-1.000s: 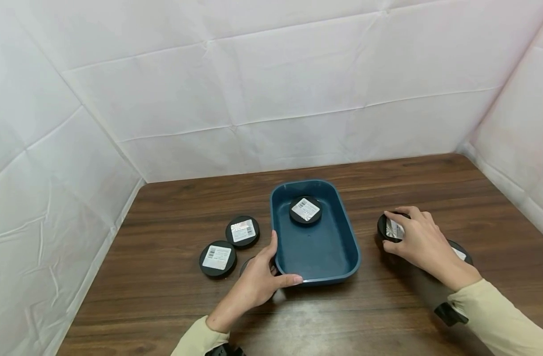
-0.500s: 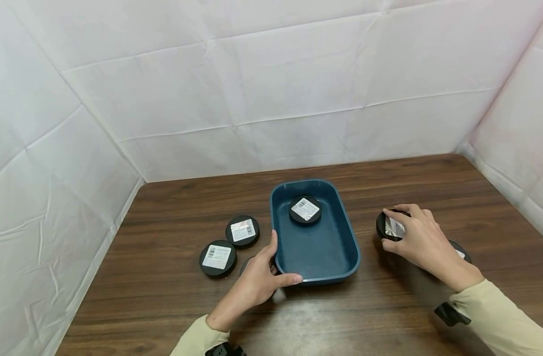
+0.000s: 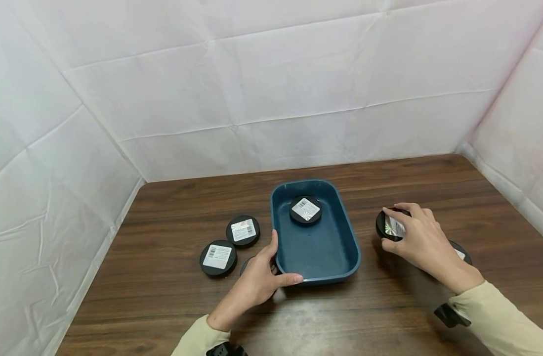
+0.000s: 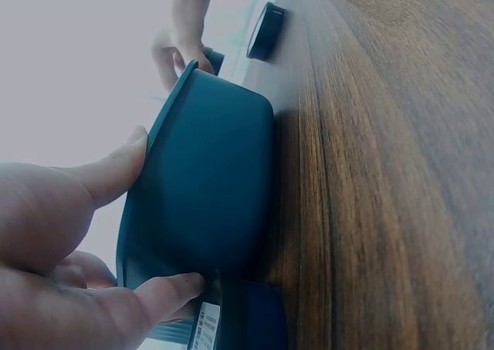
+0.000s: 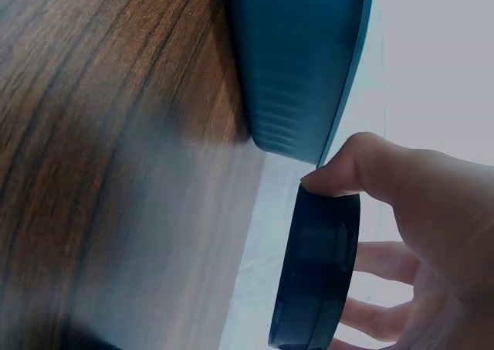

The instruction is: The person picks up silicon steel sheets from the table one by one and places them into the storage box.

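The right hand (image 3: 422, 242) pinches a black disc (image 3: 394, 228) by its edge, thumb against fingers, clear of the table (image 3: 333, 321) and to the right of the tray (image 3: 313, 252). The left hand (image 3: 255, 284) is spread at the tray's near left corner, thumb on the rim, partly covering another disc (image 4: 251, 315). One labelled disc (image 3: 305, 209) lies inside the tray, toward the far end.

The held disc looks stiff and fairly light, its side smooth enough to slip (a guess from the sheen), so opposite points of the edge are the place to grip. The tray seems thin, rigid plastic, likely to slide if nudged; its rim gives the best hold.

Compared with a second ago, the right hand and its disc sit slightly farther from the person; the left hand and tray look unmoved.
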